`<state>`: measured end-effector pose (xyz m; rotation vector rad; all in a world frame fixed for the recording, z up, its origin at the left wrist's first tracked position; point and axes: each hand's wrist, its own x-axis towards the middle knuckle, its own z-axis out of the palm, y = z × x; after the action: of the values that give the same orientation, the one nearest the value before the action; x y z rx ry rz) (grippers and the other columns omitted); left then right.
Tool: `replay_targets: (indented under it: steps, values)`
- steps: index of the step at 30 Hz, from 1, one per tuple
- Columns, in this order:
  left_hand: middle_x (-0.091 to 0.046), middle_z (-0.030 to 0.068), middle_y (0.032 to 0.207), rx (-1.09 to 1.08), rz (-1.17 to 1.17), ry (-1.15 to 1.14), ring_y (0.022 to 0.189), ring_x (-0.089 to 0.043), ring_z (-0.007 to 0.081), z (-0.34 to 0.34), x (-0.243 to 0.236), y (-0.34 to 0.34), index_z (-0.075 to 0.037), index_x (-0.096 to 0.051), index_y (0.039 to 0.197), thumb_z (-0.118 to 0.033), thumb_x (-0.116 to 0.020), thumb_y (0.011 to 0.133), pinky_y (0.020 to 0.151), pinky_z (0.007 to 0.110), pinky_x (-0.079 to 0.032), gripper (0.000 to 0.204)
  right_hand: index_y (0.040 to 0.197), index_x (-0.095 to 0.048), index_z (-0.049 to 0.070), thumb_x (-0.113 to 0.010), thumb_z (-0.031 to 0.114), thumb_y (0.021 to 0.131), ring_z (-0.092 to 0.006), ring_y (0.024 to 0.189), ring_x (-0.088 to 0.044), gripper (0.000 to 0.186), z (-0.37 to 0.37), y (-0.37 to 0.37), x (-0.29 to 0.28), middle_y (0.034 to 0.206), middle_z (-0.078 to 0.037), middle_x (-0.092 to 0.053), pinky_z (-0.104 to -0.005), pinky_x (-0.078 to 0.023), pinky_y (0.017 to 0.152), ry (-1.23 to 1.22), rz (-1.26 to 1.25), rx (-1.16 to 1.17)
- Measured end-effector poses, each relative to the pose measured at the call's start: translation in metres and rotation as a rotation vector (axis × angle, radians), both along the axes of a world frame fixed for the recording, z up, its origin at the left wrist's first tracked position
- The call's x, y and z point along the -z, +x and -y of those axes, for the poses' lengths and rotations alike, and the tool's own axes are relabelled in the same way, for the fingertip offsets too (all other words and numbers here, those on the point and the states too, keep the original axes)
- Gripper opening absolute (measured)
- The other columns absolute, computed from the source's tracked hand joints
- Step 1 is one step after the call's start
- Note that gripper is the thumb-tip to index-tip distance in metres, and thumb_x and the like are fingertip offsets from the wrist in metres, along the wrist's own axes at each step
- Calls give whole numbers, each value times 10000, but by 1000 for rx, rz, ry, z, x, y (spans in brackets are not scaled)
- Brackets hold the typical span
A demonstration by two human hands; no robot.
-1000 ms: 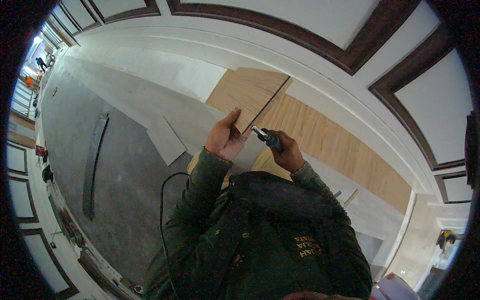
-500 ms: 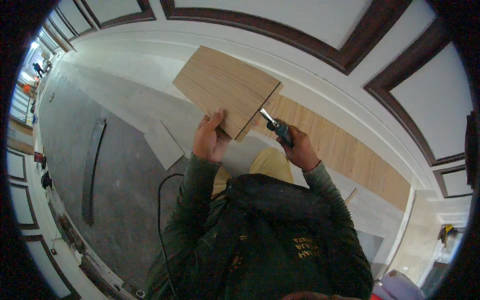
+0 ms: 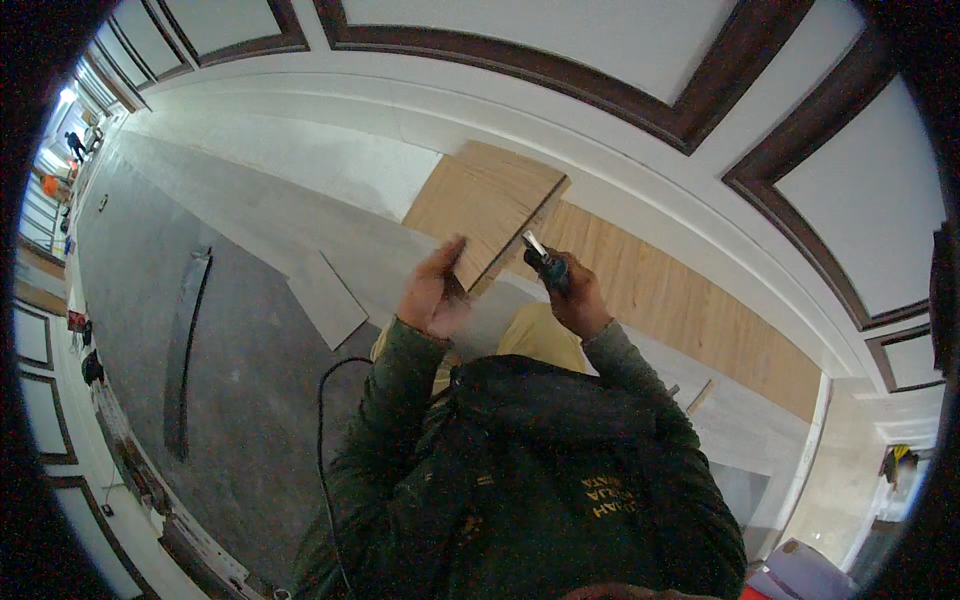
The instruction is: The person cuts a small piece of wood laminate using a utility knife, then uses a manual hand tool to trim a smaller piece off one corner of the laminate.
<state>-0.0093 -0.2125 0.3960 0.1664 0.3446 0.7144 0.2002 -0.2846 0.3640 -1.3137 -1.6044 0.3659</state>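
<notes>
A short wood-look flooring plank [image 3: 490, 200] slants in front of me, its dark-edged right end facing the laid boards. My left hand [image 3: 435, 292] is at its near edge, the thumb along the top face and the blurred fingers below, gripping the edge. Just right of the plank's end, my right hand [image 3: 580, 297] is wrapped round a short dark teal hand tool [image 3: 549, 268] with a bright metal tip. That tip points up and left, close to the plank's end; whether it touches is unclear.
Laid wood-look boards [image 3: 680, 300] run along the white wall with dark-framed panels. A grey loose piece [image 3: 328, 300] and a long dark strip [image 3: 188, 350] lie on the floor left. A black cord [image 3: 320, 430] curves beside my left arm. A purple container [image 3: 800, 572] stands lower right.
The plank has dropped away from me toward the floor by the wall. My left hand has shifted right along its near edge, and the right hand with the tool has moved slightly left.
</notes>
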Motion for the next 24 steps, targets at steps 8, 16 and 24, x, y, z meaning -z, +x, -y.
replay_targets:
  steps: [8,16,24]
  values:
    - [-624,65,867,-693,-1137,1089,741,-590,130,-8,23,-9,27,-572,1015,-174,-590,899,624,278,-469,233,996,-576,-21,-576,131,844,-406,742,-611,215,7,19,-16,794,-248,-622,-452,-481,655,-552,349,-14]
    - [-622,52,858,-534,-788,607,740,-597,162,-13,-9,-6,-42,-575,951,-148,-597,884,645,305,-485,127,990,-587,-14,-587,161,846,-420,727,-612,227,17,21,13,771,-254,-617,-469,-483,637,-541,187,-2]
    - [-575,67,1114,-560,-347,232,959,-599,218,-57,77,-53,-49,-490,1182,-178,-557,918,784,380,-514,301,1000,-582,-29,-631,189,839,-355,704,-628,276,13,25,82,757,-239,-613,-403,-473,617,-498,119,119]
